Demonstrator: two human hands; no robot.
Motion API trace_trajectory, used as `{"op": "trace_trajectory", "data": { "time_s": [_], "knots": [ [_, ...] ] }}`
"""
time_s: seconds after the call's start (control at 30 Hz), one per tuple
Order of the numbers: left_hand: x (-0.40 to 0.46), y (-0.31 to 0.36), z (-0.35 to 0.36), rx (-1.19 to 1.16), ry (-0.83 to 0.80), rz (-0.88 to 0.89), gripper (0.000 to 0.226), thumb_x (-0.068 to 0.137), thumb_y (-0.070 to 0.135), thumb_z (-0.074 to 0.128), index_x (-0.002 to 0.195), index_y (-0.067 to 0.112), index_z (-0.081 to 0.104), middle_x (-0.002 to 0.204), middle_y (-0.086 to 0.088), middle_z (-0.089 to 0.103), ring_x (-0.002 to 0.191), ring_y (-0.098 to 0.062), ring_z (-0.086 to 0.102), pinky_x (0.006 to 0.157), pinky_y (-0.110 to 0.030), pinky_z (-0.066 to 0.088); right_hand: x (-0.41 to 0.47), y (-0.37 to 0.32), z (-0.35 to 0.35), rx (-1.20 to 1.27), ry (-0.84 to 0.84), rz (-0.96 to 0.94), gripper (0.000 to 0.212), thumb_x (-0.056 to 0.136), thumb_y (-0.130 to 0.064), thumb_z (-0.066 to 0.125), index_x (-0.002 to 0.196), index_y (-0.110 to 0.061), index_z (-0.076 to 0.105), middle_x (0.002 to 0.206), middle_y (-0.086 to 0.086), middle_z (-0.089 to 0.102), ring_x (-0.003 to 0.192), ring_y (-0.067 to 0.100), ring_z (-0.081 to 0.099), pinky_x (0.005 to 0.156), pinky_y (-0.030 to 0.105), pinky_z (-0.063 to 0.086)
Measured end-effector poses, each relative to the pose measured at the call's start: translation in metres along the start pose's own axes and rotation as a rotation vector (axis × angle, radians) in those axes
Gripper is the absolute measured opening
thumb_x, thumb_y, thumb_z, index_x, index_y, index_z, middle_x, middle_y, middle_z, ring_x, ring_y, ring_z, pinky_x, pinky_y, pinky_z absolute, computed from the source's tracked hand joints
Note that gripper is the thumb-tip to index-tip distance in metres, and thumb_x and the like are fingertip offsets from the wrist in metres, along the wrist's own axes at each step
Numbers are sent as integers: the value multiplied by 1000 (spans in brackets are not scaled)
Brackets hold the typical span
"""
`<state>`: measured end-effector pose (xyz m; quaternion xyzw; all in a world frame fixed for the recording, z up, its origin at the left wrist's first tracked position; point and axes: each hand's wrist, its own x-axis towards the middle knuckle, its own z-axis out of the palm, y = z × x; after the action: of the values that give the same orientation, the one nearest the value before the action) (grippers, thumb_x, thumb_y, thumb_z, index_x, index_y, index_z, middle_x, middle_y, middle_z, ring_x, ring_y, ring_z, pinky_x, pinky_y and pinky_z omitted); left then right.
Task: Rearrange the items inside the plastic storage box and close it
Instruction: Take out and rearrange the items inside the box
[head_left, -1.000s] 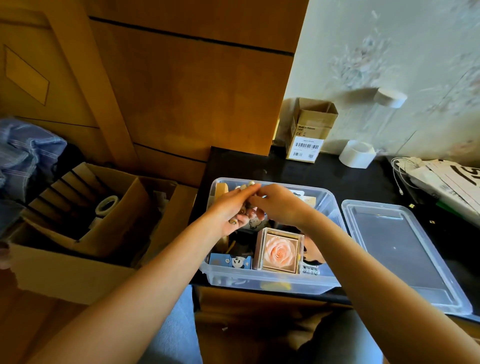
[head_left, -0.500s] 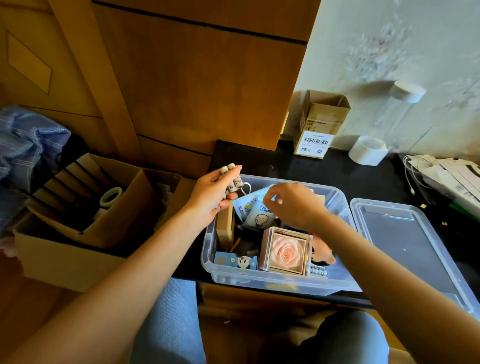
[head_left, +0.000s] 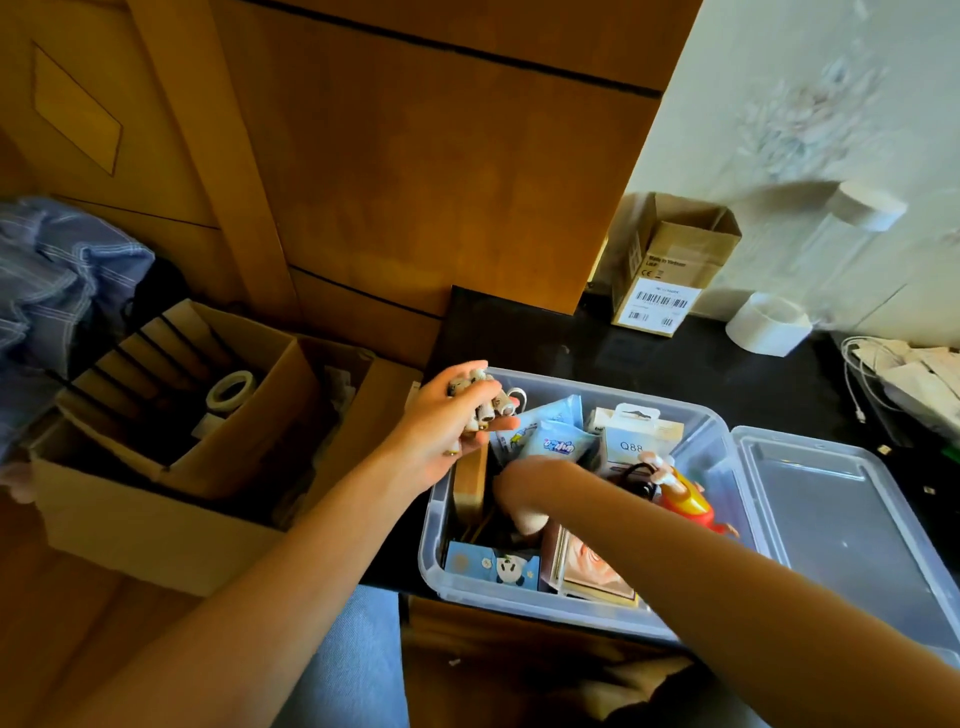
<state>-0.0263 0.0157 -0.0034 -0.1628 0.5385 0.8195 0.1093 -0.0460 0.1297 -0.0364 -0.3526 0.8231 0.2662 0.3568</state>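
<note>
The clear plastic storage box (head_left: 432, 545) stands open on a black table top, and its clear lid (head_left: 841, 530) lies flat to its right. Over the box's far left corner, my left hand (head_left: 447, 431) is closed around a string of small white beads (head_left: 485, 402). My right hand (head_left: 530, 486) reaches down into the middle of the box with its fingers hidden among the items. Inside are blue tissue packs (head_left: 556, 441), a white Q88 box (head_left: 631, 441), a red and yellow toy (head_left: 685, 504), a blue panda box (head_left: 493, 566), a rose frame (head_left: 592, 571) and a wooden block (head_left: 470, 483).
A large open cardboard box (head_left: 156, 519) with a tape roll (head_left: 231, 389) sits lower on the left, beside blue cloth (head_left: 52, 280). A small barcode carton (head_left: 670, 270) and a white roll (head_left: 769, 322) stand at the back of the table. White cables (head_left: 862, 384) lie at the right.
My left hand has lifted the beads away from my right hand to the box's left corner. My right hand has dropped down among the items, now covering part of the rose frame.
</note>
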Motion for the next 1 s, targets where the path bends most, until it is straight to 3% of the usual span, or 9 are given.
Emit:
{"op": "trace_trajectory", "data": {
  "time_s": [0.2, 0.37, 0.5, 0.6, 0.77, 0.9, 1.0],
  "knots": [
    [7, 2, 2, -53, -71, -74, 5, 91, 5, 55, 91, 2, 59, 76, -9, 69, 51, -10, 55, 32, -13, 29, 24, -13, 9, -129, -49, 31, 40, 94, -14, 49, 134, -9, 45, 136, 10, 46, 126, 32, 41, 100, 41, 38],
    [9, 4, 3, -82, -113, -114, 10, 91, 4, 52, 100, 2, 57, 64, -2, 69, 47, -8, 51, 30, -13, 26, 27, -3, 11, -86, 14, -26, 34, 93, -11, 52, 127, -6, 49, 123, 9, 55, 114, 29, 52, 77, 33, 39],
    [8, 4, 6, -93, -110, -121, 19, 92, 4, 51, 109, 6, 59, 56, 2, 66, 45, -8, 50, 29, -13, 26, 24, 11, 10, -11, -47, -32, 32, 89, -6, 55, 120, 0, 53, 117, 14, 57, 107, 30, 55, 75, 33, 40],
    [7, 4, 5, -92, -101, -126, 15, 92, 5, 53, 106, 4, 59, 56, 1, 64, 46, -8, 49, 29, -13, 26, 25, 4, 11, -77, -23, -13, 34, 88, -9, 57, 122, -4, 53, 119, 10, 55, 109, 30, 54, 75, 35, 42],
    [4, 5, 7, -92, -78, -137, 8, 89, 12, 62, 87, 7, 57, 70, -4, 56, 44, -6, 48, 29, -11, 26, 30, -7, 11, -213, -3, -39, 35, 88, -14, 58, 123, -10, 54, 122, 7, 53, 118, 30, 47, 92, 39, 41],
    [0, 8, 10, -72, -80, -123, 6, 89, 10, 62, 87, 9, 57, 70, -5, 57, 45, -7, 52, 29, -12, 28, 26, -4, 10, -119, 42, -13, 29, 86, -12, 60, 114, -6, 57, 114, 8, 56, 111, 29, 52, 85, 36, 44],
    [-4, 9, 9, -68, -27, -123, 3, 89, 9, 62, 89, 12, 61, 68, -5, 65, 53, -12, 65, 34, -13, 37, 11, 4, 0, 86, 178, -12, 24, 84, -19, 63, 105, -7, 62, 94, 3, 55, 94, 25, 52, 76, 32, 43]
  ]
}}
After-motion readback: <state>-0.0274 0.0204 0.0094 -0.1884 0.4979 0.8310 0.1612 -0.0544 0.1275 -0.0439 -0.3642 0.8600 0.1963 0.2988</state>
